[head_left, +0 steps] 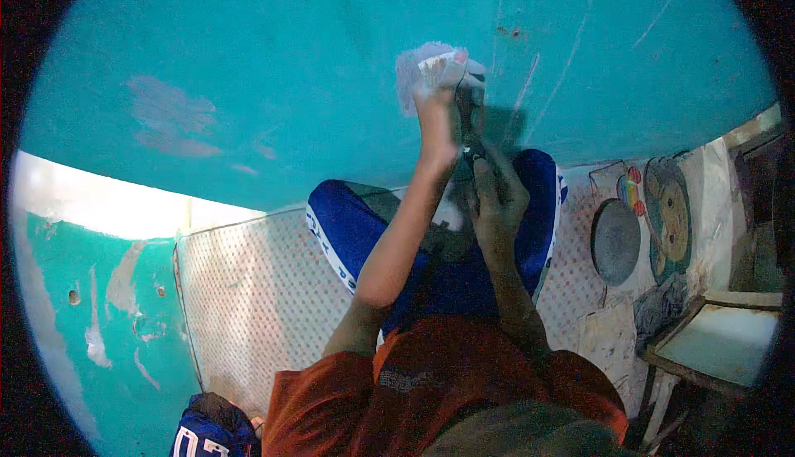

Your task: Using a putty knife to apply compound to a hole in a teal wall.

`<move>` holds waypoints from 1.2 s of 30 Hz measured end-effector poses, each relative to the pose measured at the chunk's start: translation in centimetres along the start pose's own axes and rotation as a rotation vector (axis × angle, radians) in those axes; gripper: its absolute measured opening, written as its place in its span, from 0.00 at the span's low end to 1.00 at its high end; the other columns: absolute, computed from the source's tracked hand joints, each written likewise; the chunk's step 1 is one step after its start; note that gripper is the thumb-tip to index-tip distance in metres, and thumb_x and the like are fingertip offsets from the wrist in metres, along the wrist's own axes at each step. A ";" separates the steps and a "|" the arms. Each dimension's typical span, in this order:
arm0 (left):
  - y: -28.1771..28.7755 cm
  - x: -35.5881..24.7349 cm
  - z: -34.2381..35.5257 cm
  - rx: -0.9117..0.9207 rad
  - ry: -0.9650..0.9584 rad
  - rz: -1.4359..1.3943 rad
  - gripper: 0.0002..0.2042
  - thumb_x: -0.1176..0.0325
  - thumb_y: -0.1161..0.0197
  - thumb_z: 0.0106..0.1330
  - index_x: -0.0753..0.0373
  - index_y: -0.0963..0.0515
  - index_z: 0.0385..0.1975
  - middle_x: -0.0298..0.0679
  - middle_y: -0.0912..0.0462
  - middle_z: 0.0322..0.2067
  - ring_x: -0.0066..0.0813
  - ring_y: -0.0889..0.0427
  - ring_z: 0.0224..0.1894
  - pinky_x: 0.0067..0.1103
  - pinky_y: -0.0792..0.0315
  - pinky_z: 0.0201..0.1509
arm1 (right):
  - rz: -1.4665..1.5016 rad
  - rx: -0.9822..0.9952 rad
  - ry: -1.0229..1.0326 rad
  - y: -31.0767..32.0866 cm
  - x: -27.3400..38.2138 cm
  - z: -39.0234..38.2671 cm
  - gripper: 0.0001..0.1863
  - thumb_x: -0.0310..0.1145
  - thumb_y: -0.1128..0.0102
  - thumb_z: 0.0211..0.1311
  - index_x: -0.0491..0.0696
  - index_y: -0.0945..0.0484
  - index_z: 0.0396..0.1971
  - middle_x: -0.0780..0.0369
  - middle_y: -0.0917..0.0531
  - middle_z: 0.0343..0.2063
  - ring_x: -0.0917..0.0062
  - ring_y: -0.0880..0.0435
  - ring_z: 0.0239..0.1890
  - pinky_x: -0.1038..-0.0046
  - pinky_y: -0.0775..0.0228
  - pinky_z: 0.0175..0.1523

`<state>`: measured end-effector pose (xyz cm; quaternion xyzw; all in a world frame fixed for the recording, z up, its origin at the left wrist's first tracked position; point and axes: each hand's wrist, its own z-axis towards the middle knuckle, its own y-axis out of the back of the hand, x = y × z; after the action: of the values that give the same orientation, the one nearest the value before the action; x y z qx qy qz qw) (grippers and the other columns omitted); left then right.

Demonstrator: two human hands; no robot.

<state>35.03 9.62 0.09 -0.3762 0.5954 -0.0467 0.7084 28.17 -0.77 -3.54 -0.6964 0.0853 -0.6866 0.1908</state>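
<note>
- Turquoise wall (331, 68): ahead of both hands' fingers.
- Patterned mat (257, 283): below the fingers, toward the body.
- Right hand (501, 196): fingers closed on a dark tool's lower end.
- Left hand (437, 122): fingers blurred; grip cannot be told.
- Dark tool (470, 113): beside the left fingers, rising from the right.
- Whitish piece (441, 69): at the left fingertips.

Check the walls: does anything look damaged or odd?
Yes: the turquoise wall has pale patches, one beside the left hand, and thin streaks to the right. At lower left, pale blotches and small round marks break the paint, suggesting wear.
</note>
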 end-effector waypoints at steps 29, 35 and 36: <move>0.5 2.6 0.8 -0.018 -0.065 0.053 0.10 0.62 0.44 0.60 0.62 0.25 0.25 0.34 0.28 0.13 0.22 0.31 0.11 0.20 0.39 0.12 | -0.181 -0.060 0.030 2.1 -1.8 -0.1 0.15 0.34 0.43 0.59 0.44 0.25 0.44 0.71 0.25 0.22 0.92 0.34 0.18 0.88 0.45 0.19; 1.8 5.1 -2.0 -0.078 -0.212 -0.079 0.12 0.59 0.45 0.63 0.62 0.26 0.31 0.33 0.27 0.15 0.22 0.29 0.14 0.19 0.35 0.17 | -0.521 0.242 0.063 6.2 -3.6 0.0 0.13 0.36 0.41 0.57 0.43 0.26 0.38 0.69 0.25 0.22 0.88 0.31 0.21 0.82 0.39 0.25; 3.7 4.6 -2.7 0.094 -0.047 0.095 0.12 0.59 0.46 0.64 0.62 0.27 0.35 0.34 0.26 0.19 0.23 0.27 0.16 0.19 0.33 0.20 | -0.641 0.439 0.025 7.2 -4.7 -0.3 0.13 0.36 0.40 0.57 0.43 0.26 0.37 0.69 0.24 0.23 0.87 0.31 0.21 0.80 0.38 0.26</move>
<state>32.56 8.63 -5.83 -0.3148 0.5932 -0.0320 0.7403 28.67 -5.61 -10.65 -0.6220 -0.2832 -0.7217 0.1100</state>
